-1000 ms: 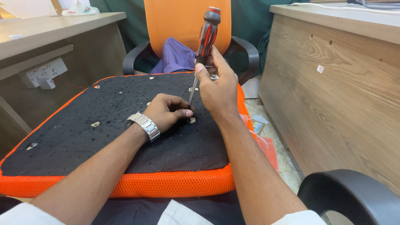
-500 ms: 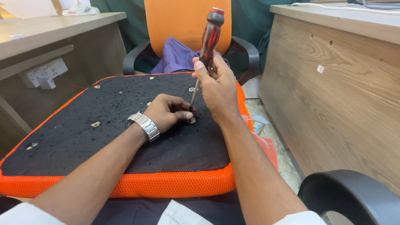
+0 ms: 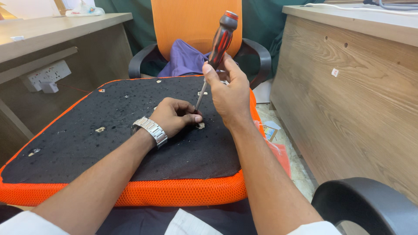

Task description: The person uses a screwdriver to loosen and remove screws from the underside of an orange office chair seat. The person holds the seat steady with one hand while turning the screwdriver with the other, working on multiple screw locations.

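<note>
Here, an upturned seat cushion [image 3: 109, 143] lies flat across the person's lap, black fabric underside up, orange mesh rim showing along its near and left edges. Right hand [image 3: 228, 93] grips a screwdriver [image 3: 215, 52] by the lower part of its red-and-black handle, fingers [image 3: 208, 69] wrapped closed round it, thumb side toward the camera. Tool tilts: handle top leans away and to the right, thin metal shaft runs down and left to its tip, which meets the black fabric just beside a small pale mounting hole [image 3: 200, 125]. Left hand [image 3: 174, 116] rests knuckles-up on the fabric, fingers curled in and pinched together at the shaft's lower end, right at the tip; whether a screw sits between them cannot be told, the fingertips hide it. A metal-link wristwatch [image 3: 150, 130] sits on the left wrist. More pale holes dot the black underside, one near the left hand's far side, one at the far left corner, others toward the left edge. Behind the cushion stands an orange office chair [image 3: 191, 26] with black armrests; a purple cloth [image 3: 183, 58] lies bunched on its seat. To the right, the wood-grain side of a table [image 3: 348, 95] rises close by. To the left, another table with a white power strip [image 3: 45, 75] mounted below its top. A black curved armrest [image 3: 365, 204] fills the lower right corner.
</note>
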